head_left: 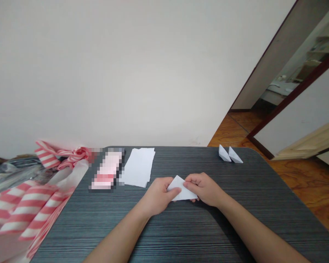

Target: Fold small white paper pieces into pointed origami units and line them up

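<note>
White folded triangular paper (183, 194): pinched at left side by left hand (159, 196), right side by right hand (208, 189), over dark streaked tabletop (170, 233).

Soft light brightens the wall (142, 73). A shadow lies along the right forearm (249, 228); coarse pixels mask a pink oblong (107, 166).

So both forearms are bare and angle inward from the bottom of the view, the left forearm (120, 232) and right forearm (259, 226) both running pretty straight through the wrists. Left hand (159, 195) is in a pinch grip, thumb (176, 193) laid on top and pointing across toward the other hand. Right hand (206, 188) mirrors it close by, thumb aimed left, index finger (194, 177) bent, a few fingertips peeking out underneath, the rest hidden.
</note>
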Motion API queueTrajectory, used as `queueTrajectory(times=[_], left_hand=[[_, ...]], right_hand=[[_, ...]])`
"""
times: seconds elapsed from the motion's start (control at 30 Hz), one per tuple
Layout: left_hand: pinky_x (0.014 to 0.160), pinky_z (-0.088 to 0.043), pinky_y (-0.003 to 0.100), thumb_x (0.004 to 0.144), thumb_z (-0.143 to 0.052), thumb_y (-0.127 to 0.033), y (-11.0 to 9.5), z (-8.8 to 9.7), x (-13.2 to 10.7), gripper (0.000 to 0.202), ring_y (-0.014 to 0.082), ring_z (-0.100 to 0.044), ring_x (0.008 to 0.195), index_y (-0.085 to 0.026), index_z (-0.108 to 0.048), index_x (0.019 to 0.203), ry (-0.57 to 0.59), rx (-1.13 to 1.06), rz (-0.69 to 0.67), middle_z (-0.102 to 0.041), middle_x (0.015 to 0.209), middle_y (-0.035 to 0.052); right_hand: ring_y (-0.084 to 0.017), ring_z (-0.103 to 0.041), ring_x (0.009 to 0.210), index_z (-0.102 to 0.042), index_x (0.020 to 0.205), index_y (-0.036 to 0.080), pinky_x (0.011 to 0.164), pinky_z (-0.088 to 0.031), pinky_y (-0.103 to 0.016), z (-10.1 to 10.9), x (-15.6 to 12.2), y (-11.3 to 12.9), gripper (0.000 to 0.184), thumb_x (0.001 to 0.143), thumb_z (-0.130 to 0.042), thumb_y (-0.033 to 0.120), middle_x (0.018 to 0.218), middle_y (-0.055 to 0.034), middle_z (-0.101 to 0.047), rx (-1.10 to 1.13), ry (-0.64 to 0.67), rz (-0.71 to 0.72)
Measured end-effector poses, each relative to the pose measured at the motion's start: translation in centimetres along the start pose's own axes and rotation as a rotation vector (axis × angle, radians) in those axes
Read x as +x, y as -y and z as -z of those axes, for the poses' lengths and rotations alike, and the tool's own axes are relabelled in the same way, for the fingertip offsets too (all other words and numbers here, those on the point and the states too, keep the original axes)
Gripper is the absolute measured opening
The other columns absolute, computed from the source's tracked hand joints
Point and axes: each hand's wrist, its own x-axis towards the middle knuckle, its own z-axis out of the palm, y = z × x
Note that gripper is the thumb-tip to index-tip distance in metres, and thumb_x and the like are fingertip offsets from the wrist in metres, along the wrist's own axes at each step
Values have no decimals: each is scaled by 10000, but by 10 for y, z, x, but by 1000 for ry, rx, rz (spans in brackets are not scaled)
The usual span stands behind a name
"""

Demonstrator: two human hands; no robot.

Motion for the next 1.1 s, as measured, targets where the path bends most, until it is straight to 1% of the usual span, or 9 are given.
queueTrajectory(times=[0.13, 0.33, 0.57, 0.73, 0.8, 0.9, 0.97, 1.03, 1.1], left_hand=[[533, -338, 214, 810, -492, -311, -1, 0, 0, 227, 124, -492, 612, -129, -614, 752, -8, -34, 5, -585, 692, 11], [503, -366, 217, 855, -410, -398, -2, 2, 0, 310, 124, -508, 537, -144, -576, 794, 26, -177, 87, -590, 602, 9], [506, -368, 224, 864, -383, -426, -1, 3, -1, 361, 122, -487, 514, -145, -579, 752, 18, -162, 76, -608, 588, 24], [491, -334, 209, 847, -429, -425, -4, 2, 0, 326, 120, -491, 545, -143, -593, 838, 44, -189, 90, -592, 616, 13], [481, -307, 202, 822, -475, -417, -5, 2, 1, 309, 115, -477, 559, -138, -608, 828, 30, -153, 86, -580, 647, 9], [482, -292, 202, 810, -492, -397, -4, 1, 1, 299, 113, -463, 573, -128, -619, 780, -4, -94, 81, -563, 665, 10], [498, -307, 205, 815, -481, -384, -3, 1, 2, 292, 118, -469, 590, -128, -611, 764, -37, -82, 71, -559, 670, 11], [517, -327, 208, 817, -478, -376, -1, 1, 3, 278, 124, -477, 609, -131, -597, 760, -80, -85, 55, -560, 681, 12], [516, -336, 209, 822, -470, -380, 1, 1, 4, 272, 126, -483, 607, -137, -584, 772, -99, -104, 56, -562, 681, 11]], right_hand=[[-89, -502, 384, -605, 760, 152, 365, -349, -159, 0, 1, 0, 265, 876, -459, 340, 470, 17, -576, 8, 5, 5], [-92, -501, 380, -589, 741, 151, 365, -358, -164, 5, -1, -4, 269, 868, -470, 356, 457, 25, -561, 51, -44, -16], [-90, -487, 373, -586, 747, 151, 361, -346, -165, 8, -2, -8, 270, 867, -468, 361, 455, 26, -557, 50, -54, -30], [-86, -485, 373, -586, 735, 154, 366, -338, -162, 5, -2, -5, 268, 871, -464, 351, 455, 28, -554, 26, -16, -17], [-92, -501, 383, -591, 747, 157, 370, -340, -164, 4, -2, -3, 261, 871, -464, 347, 463, 26, -558, 16, 23, -16], [-101, -519, 420, -596, 832, 164, 402, -359, -176, 2, -2, -3, 220, 875, -459, 331, 499, 28, -564, 2, 71, 19], [-108, -535, 490, -565, 976, 177, 461, -383, -188, 2, -3, -3, 182, 852, -504, 297, 573, 29, -582, 2, 66, 95], [-112, -539, 576, -489, 1093, 195, 516, -393, -196, 3, -5, -4, 318, 797, -585, 257, 700, 19, -599, 8, 45, 168], [-111, -516, 613, -459, 1099, 204, 533, -381, -197, 4, -7, -4, 408, 738, -649, 231, 782, 11, -580, -32, 28, 201]])
